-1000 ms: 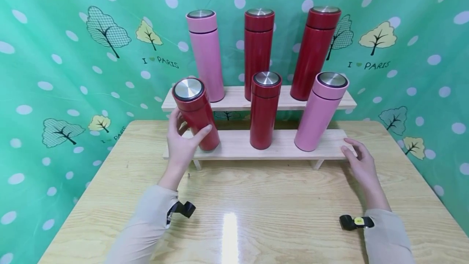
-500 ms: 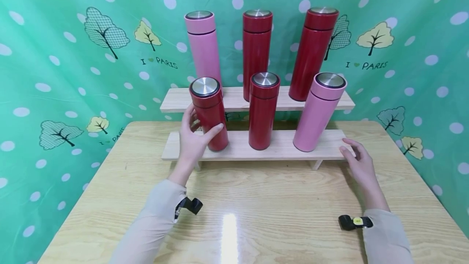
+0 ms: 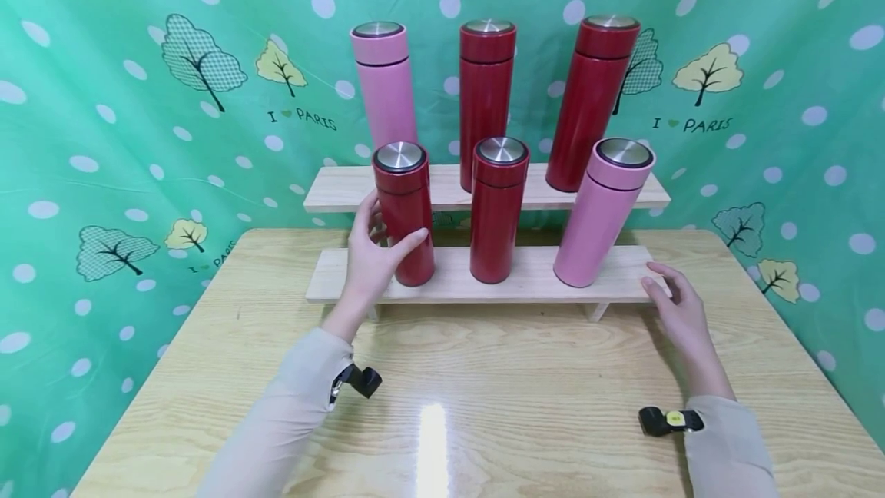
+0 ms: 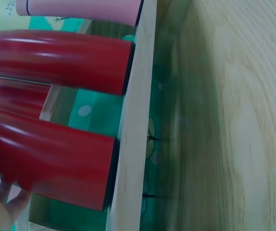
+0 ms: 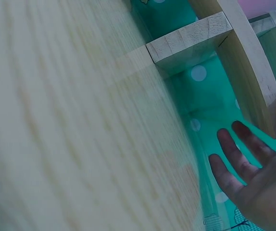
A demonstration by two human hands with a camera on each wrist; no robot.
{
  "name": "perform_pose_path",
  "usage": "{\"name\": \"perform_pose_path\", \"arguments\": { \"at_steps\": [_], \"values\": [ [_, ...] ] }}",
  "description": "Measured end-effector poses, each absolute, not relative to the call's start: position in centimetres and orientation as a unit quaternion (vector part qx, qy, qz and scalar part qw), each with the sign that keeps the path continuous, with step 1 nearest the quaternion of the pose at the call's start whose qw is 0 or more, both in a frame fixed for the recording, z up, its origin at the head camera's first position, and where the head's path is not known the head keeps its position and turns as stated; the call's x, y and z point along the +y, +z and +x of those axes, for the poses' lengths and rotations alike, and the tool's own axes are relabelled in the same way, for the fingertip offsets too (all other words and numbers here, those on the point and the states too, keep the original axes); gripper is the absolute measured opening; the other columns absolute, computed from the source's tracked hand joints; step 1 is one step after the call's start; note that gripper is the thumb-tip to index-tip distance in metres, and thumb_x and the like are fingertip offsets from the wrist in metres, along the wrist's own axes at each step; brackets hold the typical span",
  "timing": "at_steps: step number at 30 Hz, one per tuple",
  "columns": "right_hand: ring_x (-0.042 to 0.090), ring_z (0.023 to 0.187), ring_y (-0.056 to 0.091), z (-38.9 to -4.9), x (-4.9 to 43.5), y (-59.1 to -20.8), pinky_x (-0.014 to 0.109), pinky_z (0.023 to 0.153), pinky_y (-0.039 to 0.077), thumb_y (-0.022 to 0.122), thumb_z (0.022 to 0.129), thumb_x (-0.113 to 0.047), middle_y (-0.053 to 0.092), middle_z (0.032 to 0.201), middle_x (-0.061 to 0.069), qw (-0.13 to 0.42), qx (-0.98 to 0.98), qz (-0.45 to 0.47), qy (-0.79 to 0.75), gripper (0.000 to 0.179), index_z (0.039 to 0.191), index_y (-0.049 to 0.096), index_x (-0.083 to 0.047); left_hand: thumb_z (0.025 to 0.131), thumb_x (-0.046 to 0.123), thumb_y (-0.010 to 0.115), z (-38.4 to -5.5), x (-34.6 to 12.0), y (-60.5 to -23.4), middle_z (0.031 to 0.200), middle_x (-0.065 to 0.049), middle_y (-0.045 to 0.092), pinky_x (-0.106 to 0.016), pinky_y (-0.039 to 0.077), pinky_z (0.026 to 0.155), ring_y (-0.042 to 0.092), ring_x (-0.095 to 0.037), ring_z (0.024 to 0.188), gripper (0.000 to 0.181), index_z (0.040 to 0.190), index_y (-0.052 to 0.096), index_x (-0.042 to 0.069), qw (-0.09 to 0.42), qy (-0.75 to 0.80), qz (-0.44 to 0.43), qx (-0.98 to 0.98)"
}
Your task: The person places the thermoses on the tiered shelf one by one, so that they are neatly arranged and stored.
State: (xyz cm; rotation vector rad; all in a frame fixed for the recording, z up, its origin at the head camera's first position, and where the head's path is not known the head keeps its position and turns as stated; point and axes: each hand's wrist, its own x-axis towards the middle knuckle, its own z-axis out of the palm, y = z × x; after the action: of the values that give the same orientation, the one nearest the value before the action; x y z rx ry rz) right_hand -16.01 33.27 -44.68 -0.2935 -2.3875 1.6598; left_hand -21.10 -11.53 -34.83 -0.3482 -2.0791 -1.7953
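Observation:
My left hand (image 3: 368, 266) grips a red thermos bottle (image 3: 408, 210) at the left of the lower wooden shelf (image 3: 532, 271), thumb across its front and fingers round its left side. In the left wrist view the base of this red bottle (image 4: 75, 163) is right at the board. Beside it stand another red bottle (image 3: 494, 221) and a tilted-looking pink bottle (image 3: 601, 214). My right hand (image 3: 681, 313) touches the right end of the lower shelf with thumb and index finger. In the right wrist view, the other fingers (image 5: 233, 151) extend below the board, relaxed and spread.
On the upper shelf (image 3: 332, 189) behind stand a pink bottle (image 3: 387, 98) and two red bottles, all silver-topped. The shelf rests on a wooden table (image 3: 525, 375). A green dotted cloth (image 3: 228, 144) hangs behind and at both sides.
My left hand has slid the red bottle rightward along the lower shelf, closer to the middle red bottle, and it now looks more upright. The right hand has stayed in place.

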Motion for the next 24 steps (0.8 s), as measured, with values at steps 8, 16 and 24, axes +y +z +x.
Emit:
{"name": "perform_pose_path", "arguments": {
  "at_steps": [8,16,24],
  "values": [
    [0.031,0.149,0.014,-15.7,33.1,-44.0,0.024,0.11,0.034,0.055,0.1,-0.043,0.018,0.162,0.016,0.104,-0.813,-0.106,0.564,0.053,0.148,0.046,-0.023,0.084,0.028,0.081,-21.2,-11.8,-34.4,0.137,-0.002,0.05,-0.044,0.044,0.1,0.048,-0.021,0.121,0.081,0.15,0.035,0.024,0.163,-0.627,-0.121,-0.752],
    [0.036,0.148,0.015,-15.4,33.0,-43.5,0.048,0.118,0.02,0.055,0.1,-0.045,0.019,0.161,0.019,0.105,-0.823,-0.108,0.548,0.059,0.15,0.043,-0.016,0.085,0.031,0.08,-20.8,-12.0,-34.7,0.145,-0.001,0.043,-0.048,0.04,0.105,0.041,-0.021,0.13,0.087,0.154,0.028,0.024,0.151,-0.607,-0.122,-0.771],
    [0.01,0.118,0.051,-15.2,33.4,-42.7,0.014,0.089,0.045,0.051,0.101,-0.047,0.042,0.149,0.018,0.113,-0.855,-0.106,0.496,0.062,0.15,0.042,-0.011,0.087,0.019,0.078,-19.7,-13.9,-36.6,0.148,-0.005,0.043,-0.048,0.037,0.106,0.039,-0.022,0.134,0.082,0.154,0.031,0.014,0.194,-0.593,-0.109,-0.774]
  ]
}}
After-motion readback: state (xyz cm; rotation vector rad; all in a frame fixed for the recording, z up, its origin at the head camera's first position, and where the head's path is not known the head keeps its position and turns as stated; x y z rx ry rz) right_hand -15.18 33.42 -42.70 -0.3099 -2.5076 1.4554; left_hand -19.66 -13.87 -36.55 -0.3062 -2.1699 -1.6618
